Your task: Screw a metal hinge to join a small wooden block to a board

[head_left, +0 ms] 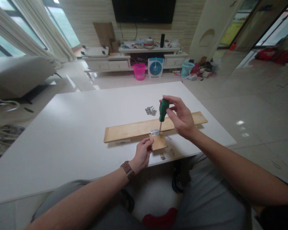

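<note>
My right hand grips the green handle of a screwdriver, held nearly upright. Its tip points down at the edge of a metal hinge; whether it sits in a screw is too small to tell. The hinge lies where a small square wooden piece meets a long wooden board. With thumb and fingers, my left hand holds the small piece by its left edge. Behind the board lie several loose hinges in a small pile.
All this rests on a white table. Near its front edge lie a small patterned packet and a screw-like bit. Beyond the table stand a pink basket, a blue fan and a low white cabinet.
</note>
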The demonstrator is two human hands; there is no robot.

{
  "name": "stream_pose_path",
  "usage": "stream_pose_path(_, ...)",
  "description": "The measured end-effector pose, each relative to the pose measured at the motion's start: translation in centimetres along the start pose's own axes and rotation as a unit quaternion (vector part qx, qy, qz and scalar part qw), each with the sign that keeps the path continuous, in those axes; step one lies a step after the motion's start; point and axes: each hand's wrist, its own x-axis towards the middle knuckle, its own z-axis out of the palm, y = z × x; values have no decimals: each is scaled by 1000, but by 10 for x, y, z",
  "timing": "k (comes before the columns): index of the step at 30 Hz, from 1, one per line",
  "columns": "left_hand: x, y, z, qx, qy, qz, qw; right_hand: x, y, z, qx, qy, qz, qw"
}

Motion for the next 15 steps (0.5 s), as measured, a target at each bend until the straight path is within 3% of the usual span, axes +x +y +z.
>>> stream_pose_path(15, -1, 2, 1, 6, 6, -1, 1000, 1, 1, 0, -13, 14, -15, 1000)
